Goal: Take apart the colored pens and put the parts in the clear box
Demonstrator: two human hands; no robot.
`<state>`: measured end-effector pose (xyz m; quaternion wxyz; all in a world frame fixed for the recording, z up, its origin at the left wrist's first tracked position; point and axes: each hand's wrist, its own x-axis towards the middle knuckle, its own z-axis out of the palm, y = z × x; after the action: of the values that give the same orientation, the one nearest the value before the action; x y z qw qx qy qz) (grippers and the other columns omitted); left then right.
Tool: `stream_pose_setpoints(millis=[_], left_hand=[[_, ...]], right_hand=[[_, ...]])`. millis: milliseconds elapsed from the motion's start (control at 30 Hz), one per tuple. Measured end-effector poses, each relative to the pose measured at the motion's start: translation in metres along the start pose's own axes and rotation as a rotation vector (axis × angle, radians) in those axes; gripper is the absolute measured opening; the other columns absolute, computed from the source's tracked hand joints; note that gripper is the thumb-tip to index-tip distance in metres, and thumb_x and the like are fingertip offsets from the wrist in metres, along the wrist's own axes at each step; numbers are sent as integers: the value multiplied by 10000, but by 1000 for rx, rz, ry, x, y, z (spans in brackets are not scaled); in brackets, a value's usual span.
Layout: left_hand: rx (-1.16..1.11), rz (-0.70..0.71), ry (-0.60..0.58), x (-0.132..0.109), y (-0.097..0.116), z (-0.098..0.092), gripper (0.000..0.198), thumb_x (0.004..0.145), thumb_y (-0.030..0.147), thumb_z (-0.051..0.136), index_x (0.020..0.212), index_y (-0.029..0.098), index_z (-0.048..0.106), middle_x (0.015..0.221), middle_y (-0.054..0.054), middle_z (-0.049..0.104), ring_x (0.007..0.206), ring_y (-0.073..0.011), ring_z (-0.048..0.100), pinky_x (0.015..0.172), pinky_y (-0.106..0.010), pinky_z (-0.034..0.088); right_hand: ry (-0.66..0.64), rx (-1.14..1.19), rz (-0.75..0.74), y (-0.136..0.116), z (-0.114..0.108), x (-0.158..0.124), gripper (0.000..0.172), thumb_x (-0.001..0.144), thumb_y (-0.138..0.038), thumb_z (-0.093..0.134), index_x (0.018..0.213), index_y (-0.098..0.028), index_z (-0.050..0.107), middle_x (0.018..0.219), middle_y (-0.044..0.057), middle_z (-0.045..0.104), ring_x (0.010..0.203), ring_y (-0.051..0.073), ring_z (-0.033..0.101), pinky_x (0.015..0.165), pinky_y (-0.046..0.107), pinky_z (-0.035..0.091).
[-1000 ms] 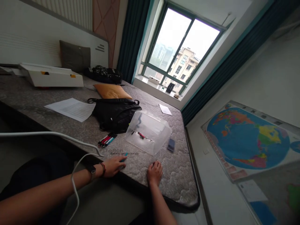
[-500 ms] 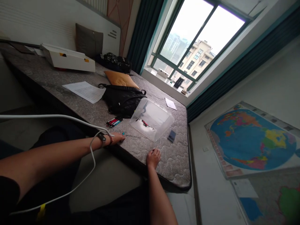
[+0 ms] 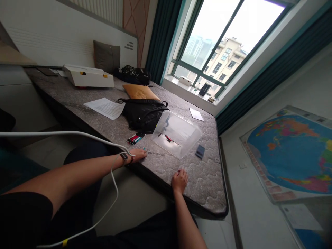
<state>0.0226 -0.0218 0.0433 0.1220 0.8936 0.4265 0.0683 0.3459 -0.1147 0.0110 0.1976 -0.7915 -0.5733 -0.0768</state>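
Observation:
My left hand (image 3: 137,155) lies flat on the front edge of a grey quilted mattress (image 3: 199,186), with a small teal bit (image 3: 144,149) at its fingertips. My right hand (image 3: 179,181) rests curled on the mattress, and a small red speck (image 3: 178,171) shows at its fingertips. Whether either bit is held, I cannot tell. Nearest my left hand lies a bundle of coloured pens (image 3: 135,138). An upturned clear plastic box (image 3: 176,135) covers a red-and-black pen (image 3: 168,138). A blurred dark blue flat object (image 3: 200,151) lies beside the box.
A black bag (image 3: 143,116), a sheet of paper (image 3: 104,108), an orange cushion (image 3: 140,92) and a white box (image 3: 88,78) lie on the mattress. A white cable (image 3: 77,134) crosses my left wrist. A world map (image 3: 290,152) hangs at right.
The whole view has swung, so the room sits further right and higher in the frame. Both hands stay at the mattress's front edge, and the cable now loops down across my left forearm.

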Motion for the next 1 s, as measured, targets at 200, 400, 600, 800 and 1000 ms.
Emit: stream_pose_setpoints(millis=[200,400,600,800,1000], left_hand=[[125,79,66,7,-3,-4,250,877,94,458,959,173,680,1073,-134,626,1030,-275,559,870,-399,454],[-224,202,157,2,-12,-21,308,915,125,435,1151,229,602,1078,-69,610,976,-188,599,889,-312,490],[-712,50,267,17,-31,-23,224,959,289,465,1106,224,621,1058,-44,663,982,-164,644,898,-290,521],[-998,-81,302,29,-52,-1,176,896,326,573,1003,227,671,1014,-30,698,936,-169,668,802,-286,566],[-981,-70,330,27,-72,-7,180,894,366,577,939,228,683,943,-31,646,881,-165,642,711,-256,551]], right_hand=[[22,-63,-13,0,7,2,300,885,-194,383,1044,-159,635,1184,156,615,1059,292,556,832,368,377],[28,-73,-26,4,19,7,240,870,-186,411,1005,-185,609,1208,126,605,1075,278,544,832,358,390],[19,-82,-24,4,22,11,192,856,-185,427,975,-198,576,1214,110,589,1076,261,526,899,366,390],[-36,-179,-20,-2,20,14,190,849,-158,439,992,-200,558,1212,105,565,1084,251,505,903,357,390],[-140,-335,8,-25,25,52,136,839,-156,479,925,-194,577,1046,106,577,984,251,508,886,352,372]])
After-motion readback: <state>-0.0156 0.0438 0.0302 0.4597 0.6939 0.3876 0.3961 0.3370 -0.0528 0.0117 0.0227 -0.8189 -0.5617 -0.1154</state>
